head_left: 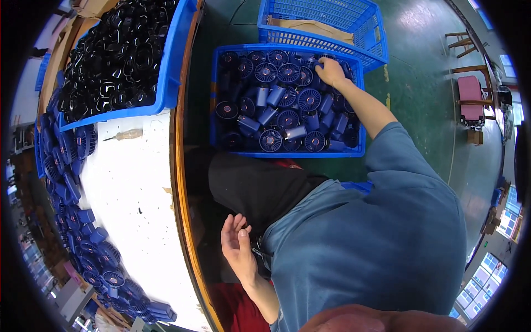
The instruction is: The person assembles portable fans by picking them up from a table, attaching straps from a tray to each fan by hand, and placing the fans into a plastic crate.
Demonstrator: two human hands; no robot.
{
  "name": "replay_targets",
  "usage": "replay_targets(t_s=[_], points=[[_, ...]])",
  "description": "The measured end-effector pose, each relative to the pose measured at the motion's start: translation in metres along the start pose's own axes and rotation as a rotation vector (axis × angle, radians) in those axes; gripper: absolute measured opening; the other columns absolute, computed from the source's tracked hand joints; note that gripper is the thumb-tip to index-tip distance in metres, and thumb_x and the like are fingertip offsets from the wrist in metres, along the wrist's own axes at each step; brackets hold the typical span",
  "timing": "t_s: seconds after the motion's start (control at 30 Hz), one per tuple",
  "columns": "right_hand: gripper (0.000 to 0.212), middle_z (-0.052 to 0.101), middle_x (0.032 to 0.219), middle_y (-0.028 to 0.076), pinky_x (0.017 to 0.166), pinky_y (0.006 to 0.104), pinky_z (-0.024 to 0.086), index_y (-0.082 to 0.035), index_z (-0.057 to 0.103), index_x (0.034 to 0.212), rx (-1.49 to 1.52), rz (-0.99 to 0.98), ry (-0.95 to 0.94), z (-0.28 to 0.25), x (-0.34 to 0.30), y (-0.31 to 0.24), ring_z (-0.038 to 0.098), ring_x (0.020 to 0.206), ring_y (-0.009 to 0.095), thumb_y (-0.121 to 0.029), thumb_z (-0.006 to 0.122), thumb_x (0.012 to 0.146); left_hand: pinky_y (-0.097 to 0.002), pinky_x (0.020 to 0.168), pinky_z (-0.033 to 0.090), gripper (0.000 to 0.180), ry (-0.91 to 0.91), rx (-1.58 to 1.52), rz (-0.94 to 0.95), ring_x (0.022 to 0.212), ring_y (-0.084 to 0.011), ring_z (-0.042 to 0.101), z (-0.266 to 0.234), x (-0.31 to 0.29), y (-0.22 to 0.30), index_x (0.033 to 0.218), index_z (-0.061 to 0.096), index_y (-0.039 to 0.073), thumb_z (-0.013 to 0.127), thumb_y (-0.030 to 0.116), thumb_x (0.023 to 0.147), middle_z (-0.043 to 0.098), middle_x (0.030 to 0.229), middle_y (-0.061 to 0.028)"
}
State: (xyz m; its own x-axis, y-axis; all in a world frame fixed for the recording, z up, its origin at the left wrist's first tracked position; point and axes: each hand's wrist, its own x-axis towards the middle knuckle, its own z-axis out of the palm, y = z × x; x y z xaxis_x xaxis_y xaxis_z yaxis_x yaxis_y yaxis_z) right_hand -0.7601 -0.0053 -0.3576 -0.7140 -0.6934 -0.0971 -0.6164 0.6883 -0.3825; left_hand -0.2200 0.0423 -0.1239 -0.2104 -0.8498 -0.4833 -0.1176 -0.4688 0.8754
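My right hand [330, 72] reaches into the far right part of a blue plastic crate [287, 155], fingers bent down around a dark blue handheld fan [326, 56]. Its fingertips are partly hidden among the fans. Several more handheld fans [288, 119], with round slatted heads and short handles, fill the crate in a jumble. My left hand [239, 249] hangs near my lap beside the table edge, palm up. Its fingers are loosely curled and apart, with nothing in them.
At my left stands a white-topped table [141, 193] with a wooden edge. A blue tray [166, 83] of glossy black parts sits on it, above a long pile of blue fans [94, 249]. An open-slatted blue basket [332, 41] holding cardboard adjoins the crate's far side.
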Motion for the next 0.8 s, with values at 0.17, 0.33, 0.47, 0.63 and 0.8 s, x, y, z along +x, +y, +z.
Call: replay_targets(t_s=[0.17,0.33,0.47,0.63,0.8], points=[[0.038,0.07,0.106,0.02,0.09,0.0419,0.052,-0.004,0.07,0.105,0.302,-0.007,-0.03,-0.004,0.034,0.031,0.066,0.098,0.039,-0.034,0.07,0.082,-0.0345,0.098,0.048,0.046,0.004,0.012,-0.003,0.117,-0.0232,0.057,0.002,0.006,0.002,0.139,0.044,-0.005,0.058,0.009,0.097,0.058,0.129,-0.0177],[0.031,0.068,0.108,0.024,0.092,0.0437,0.051,-0.001,0.07,0.102,-0.09,0.098,-0.103,-0.004,0.044,0.042,0.065,0.101,0.039,-0.024,0.068,0.081,-0.0338,0.099,0.047,0.047,0.011,0.025,-0.022,0.117,-0.0229,0.057,0.007,0.007,0.002,0.139,0.044,-0.005,0.058,0.01,0.097,0.057,0.129,-0.0177],[0.029,0.066,0.111,0.026,0.094,0.0433,0.051,0.0,0.07,0.104,-0.205,0.161,-0.108,0.004,0.046,0.056,0.064,0.105,0.039,-0.016,0.062,0.08,-0.0341,0.099,0.047,0.047,0.009,0.028,-0.023,0.117,-0.0233,0.057,0.006,0.006,0.0,0.139,0.044,-0.005,0.058,0.01,0.096,0.057,0.129,-0.0181],[0.027,0.068,0.107,0.023,0.092,0.0432,0.051,-0.002,0.071,0.101,0.034,0.032,-0.007,0.009,0.023,0.032,0.066,0.102,0.038,-0.015,0.061,0.08,-0.0375,0.099,0.047,0.047,0.124,0.212,0.106,0.116,-0.0278,0.059,-0.014,-0.013,0.017,0.136,0.047,-0.005,0.059,0.016,0.096,0.06,0.125,-0.0209],[0.017,0.072,0.091,0.014,0.075,0.0337,0.055,-0.004,0.071,0.097,0.546,-0.202,-0.093,-0.005,-0.067,-0.064,0.07,0.082,0.021,-0.014,0.066,0.085,-0.0395,0.097,0.05,0.046,0.815,0.798,0.361,0.117,-0.0278,0.058,-0.103,-0.054,0.048,0.131,0.056,-0.001,0.053,0.032,0.099,0.062,0.122,-0.0187]])
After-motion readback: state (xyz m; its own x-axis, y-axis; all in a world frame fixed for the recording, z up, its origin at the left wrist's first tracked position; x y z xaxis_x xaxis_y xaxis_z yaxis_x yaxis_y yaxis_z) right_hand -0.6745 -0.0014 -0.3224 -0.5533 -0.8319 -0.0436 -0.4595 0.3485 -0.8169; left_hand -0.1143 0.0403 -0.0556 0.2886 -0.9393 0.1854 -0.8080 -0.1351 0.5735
